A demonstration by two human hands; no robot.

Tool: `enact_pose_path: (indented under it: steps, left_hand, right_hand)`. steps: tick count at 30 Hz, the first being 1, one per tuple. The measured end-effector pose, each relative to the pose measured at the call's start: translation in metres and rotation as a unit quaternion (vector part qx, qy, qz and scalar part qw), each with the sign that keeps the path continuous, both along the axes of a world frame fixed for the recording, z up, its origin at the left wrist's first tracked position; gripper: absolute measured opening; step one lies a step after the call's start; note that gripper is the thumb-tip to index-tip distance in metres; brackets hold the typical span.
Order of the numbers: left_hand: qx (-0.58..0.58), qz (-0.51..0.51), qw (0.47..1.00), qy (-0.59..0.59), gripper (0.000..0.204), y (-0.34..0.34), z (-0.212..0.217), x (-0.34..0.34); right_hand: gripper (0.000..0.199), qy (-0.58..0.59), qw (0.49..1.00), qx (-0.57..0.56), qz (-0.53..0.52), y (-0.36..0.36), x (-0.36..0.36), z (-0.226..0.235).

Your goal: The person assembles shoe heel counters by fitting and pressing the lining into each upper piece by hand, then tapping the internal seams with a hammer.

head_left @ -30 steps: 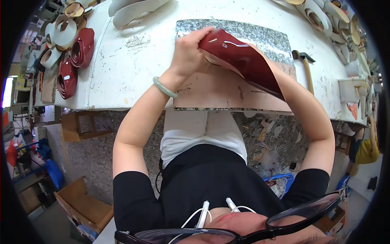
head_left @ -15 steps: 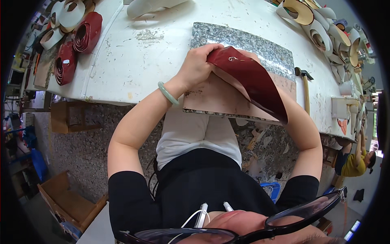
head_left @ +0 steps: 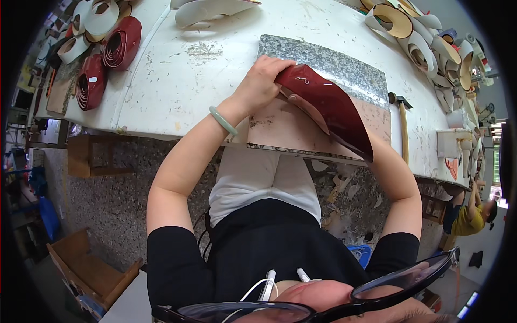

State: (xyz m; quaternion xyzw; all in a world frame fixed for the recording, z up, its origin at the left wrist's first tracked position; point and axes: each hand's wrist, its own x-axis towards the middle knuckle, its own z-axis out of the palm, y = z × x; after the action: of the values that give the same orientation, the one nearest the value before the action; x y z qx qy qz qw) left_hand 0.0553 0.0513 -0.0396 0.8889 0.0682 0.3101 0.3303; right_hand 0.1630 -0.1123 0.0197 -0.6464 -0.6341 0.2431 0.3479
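Holding a glossy dark-red curved piece over the speckled slab on the white desk, left hand with fingers clamped on its left end, right hand hidden behind it, finger state impossible to tell.

dark red piece, speckled grey slab, pale green bracelet

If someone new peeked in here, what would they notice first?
Probably the shiny dark-red piece in the left hand, over the speckled slab. Then perhaps the two red rolls toward the left of the white table, and the hammer lying just right of the slab.
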Motion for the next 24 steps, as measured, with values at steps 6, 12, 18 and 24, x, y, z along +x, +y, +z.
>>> enact_pose_path:
  steps: [6, 12, 18, 24]
  left_hand:
    - [0.002, 0.012, 1.0, -0.005, 0.042, 0.0, -0.006, 0.0]
    - [-0.004, 0.011, 1.0, 0.003, 0.037, 0.0, -0.006, 0.002]
    - [-0.002, 0.021, 1.0, -0.009, 0.034, -0.002, -0.004, 0.003]
    - [0.015, 0.029, 0.999, 0.012, 0.035, -0.003, -0.008, 0.01]
  right_hand:
    - [0.03, 0.46, 0.882, -0.019, -0.1, 0.004, 0.007, -0.031]
    - [0.028, 0.06, 0.995, 0.051, -0.057, 0.018, 0.023, -0.051]
    - [0.043, -0.318, 0.941, 0.064, -0.101, 0.012, 0.039, -0.068]
    - [0.049, -0.126, 0.973, 0.157, -0.117, -0.014, 0.05, -0.063]
